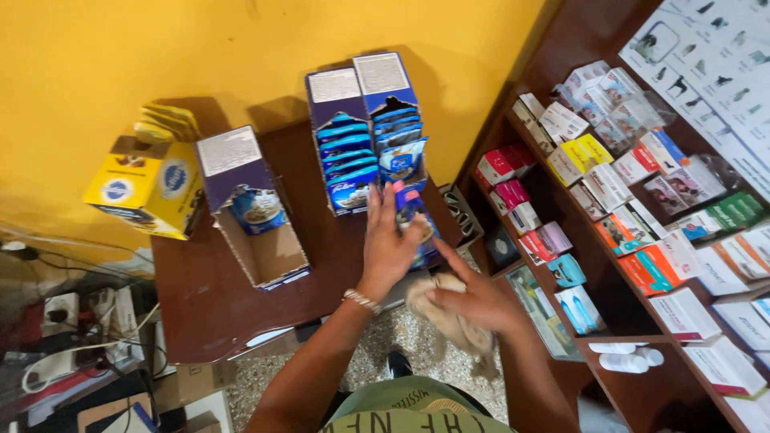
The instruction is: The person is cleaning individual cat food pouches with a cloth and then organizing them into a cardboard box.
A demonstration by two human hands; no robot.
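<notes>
My left hand (387, 244) grips a blue food pouch (411, 210) at the front edge of the dark wooden table (208, 305). Just behind the pouch stand two tall open blue boxes (346, 160), both filled with stacked blue pouches. My right hand (475, 298) holds a beige cloth (457, 329) below the table edge, its index finger pointing up toward the pouch. A metal bracelet (362, 301) circles my left wrist. Further left a blue box (253, 208) lies open, one pouch inside it.
A yellow box (148, 186) stands at the table's left back corner against the yellow wall. Wooden shelves (618, 232) on the right carry several small medicine boxes. Cables and a power strip (72, 321) clutter the lower left. Speckled floor shows beneath me.
</notes>
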